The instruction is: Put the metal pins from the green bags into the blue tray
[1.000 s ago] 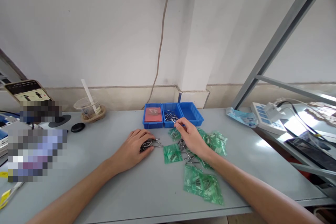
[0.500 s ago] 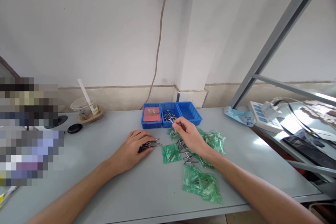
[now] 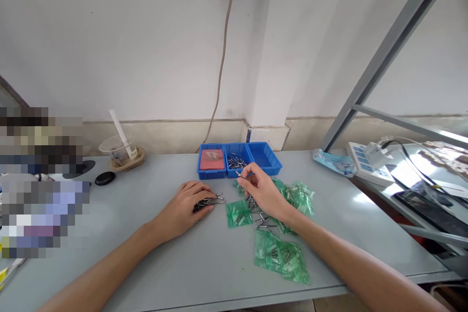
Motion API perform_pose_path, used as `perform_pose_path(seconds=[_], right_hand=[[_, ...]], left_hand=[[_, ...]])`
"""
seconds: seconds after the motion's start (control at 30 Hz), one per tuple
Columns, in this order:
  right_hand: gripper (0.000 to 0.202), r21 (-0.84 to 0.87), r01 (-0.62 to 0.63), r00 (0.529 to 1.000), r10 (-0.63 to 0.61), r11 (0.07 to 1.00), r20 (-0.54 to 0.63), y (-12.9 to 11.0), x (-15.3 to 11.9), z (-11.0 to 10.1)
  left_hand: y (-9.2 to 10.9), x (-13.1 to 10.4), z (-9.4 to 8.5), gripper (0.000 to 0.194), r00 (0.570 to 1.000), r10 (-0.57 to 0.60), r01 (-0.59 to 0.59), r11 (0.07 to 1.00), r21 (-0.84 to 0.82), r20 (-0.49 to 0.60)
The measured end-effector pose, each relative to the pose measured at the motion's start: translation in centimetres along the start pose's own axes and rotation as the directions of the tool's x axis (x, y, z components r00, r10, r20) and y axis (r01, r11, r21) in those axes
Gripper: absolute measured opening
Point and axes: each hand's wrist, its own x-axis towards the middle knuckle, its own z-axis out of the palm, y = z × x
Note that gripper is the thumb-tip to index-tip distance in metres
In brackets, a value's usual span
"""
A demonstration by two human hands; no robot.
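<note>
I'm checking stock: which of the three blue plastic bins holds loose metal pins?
The middle blue plastic bin: loose metal pins lie inside, whereas the left bin holds a flat pink packet and no pins show in the right bin.

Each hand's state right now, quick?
Left hand: half-curled around metal pins; whether gripping them, can't tell.
Right hand: closed, thumb and finger pinching a small slim piece.

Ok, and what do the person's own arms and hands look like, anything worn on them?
Both the left hand and right hand are ungloved. The left forearm and right forearm are bare, with no sleeves in view. No watch, bracelet or ring is visible.
</note>
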Motion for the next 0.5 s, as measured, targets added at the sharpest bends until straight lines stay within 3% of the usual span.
perform_pose_path(seconds=[0.1,0.2,0.5], right_hand=[[0.019,-0.069,0.037,0.999,-0.037,0.997,0.005,-0.1,-0.17,0.11],[0.022,-0.004,0.052,0.999,-0.052,0.999,0.012,-0.2,-0.04,0.19],[0.035,0.227,-0.101,0.991,0.079,0.969,0.104,-0.45,0.18,-0.3]], left_hand=[[-0.11,-0.05,0.12,0.022,1.0,0.009,-0.009,1.0,0.0,-0.013],[-0.14,-0.08,0.14,0.022,1.0,0.015,-0.015,1.0,0.001,-0.022],[-0.12,-0.01,-0.07,0.021,1.0,0.005,-0.005,1.0,0.002,-0.005]])
